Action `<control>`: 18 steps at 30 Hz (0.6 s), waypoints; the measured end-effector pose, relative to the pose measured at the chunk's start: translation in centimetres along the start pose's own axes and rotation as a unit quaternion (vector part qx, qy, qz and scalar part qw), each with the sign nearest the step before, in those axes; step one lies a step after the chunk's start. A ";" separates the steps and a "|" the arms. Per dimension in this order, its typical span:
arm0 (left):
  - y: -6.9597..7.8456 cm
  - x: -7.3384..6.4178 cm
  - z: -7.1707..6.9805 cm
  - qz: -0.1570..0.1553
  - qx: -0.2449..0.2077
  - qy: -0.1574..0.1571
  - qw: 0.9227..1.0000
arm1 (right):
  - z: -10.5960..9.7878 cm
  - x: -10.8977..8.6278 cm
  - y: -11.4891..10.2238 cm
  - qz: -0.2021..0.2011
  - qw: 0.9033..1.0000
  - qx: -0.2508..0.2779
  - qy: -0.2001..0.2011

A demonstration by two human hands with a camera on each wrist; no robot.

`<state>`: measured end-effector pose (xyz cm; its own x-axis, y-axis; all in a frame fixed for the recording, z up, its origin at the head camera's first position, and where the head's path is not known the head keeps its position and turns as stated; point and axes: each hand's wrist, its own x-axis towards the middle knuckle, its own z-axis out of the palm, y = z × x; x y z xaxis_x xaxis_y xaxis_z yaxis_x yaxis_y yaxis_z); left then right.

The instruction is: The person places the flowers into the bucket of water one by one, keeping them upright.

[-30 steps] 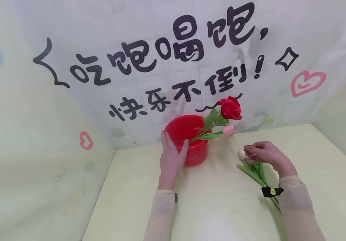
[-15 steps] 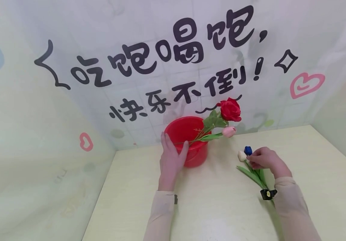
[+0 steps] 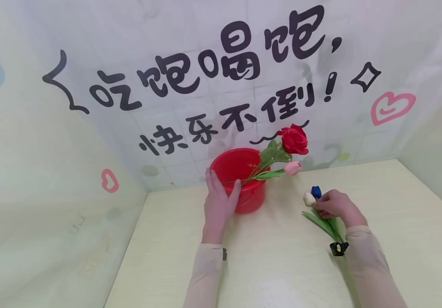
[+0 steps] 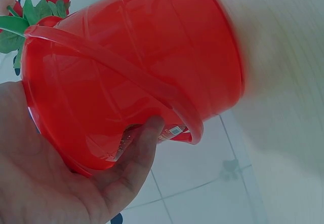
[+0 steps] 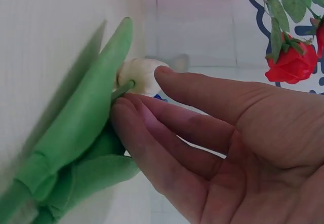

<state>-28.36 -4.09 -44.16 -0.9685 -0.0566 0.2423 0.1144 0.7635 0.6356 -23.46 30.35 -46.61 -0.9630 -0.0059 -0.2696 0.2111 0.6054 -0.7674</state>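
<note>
My left hand (image 3: pixel 221 205) holds the red bucket (image 3: pixel 249 201) by its left side, with the thumb near the rim and the fingers curved along the wall. A red rose (image 3: pixel 295 139) and a pink tulip (image 3: pixel 293 167) lean out of the bucket to the right. My right hand (image 3: pixel 336 204) is at a white tulip (image 3: pixel 309 198) and a blue tulip (image 3: pixel 316 191) on the table. In the right wrist view the fingertips touch the stem just below the white tulip's head (image 5: pixel 144 74), while the thumb stands apart from them. Green leaves (image 5: pixel 83 122) spread beside the fingers.
The pale wooden table (image 3: pixel 275 256) meets a white sheet (image 3: pixel 182 34) with black lettering behind the bucket. The bucket's red handle (image 4: pixel 116 62) hangs down its side. A black band (image 3: pixel 338 248) sits by the right wrist, overlapping the tulip stems.
My right hand has drawn slightly back from the tulip heads toward their stems, and the blue tulip has come into sight. My left hand and the bucket have stayed put.
</note>
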 end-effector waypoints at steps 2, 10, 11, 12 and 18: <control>0.0 0.0 0.0 -0.001 0.000 -0.001 1.000 | 0.3 0.0 0.0 -0.002 1.000 -0.021 0.015; 0.0 -0.1 -0.1 0.003 -0.003 -0.001 1.000 | 1.6 -0.1 -0.4 -0.006 0.995 -0.083 0.058; 0.0 -0.1 -0.1 0.005 -0.003 -0.001 1.000 | 1.6 -0.1 -0.4 -0.004 0.995 -0.083 0.059; 0.0 -0.1 -0.2 0.006 -0.002 -0.001 1.000 | 1.6 -0.2 -0.5 -0.002 0.995 -0.083 0.059; 0.0 -0.2 -0.2 0.009 -0.001 -0.003 1.000 | 1.5 -0.1 -0.4 0.013 0.996 -0.069 0.054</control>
<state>-28.12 -4.25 -44.03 -0.9676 -0.0389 0.2497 0.1324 0.7634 0.6322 -23.20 28.94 -47.18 -0.9716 0.0927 -0.2177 0.2181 0.7076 -0.6721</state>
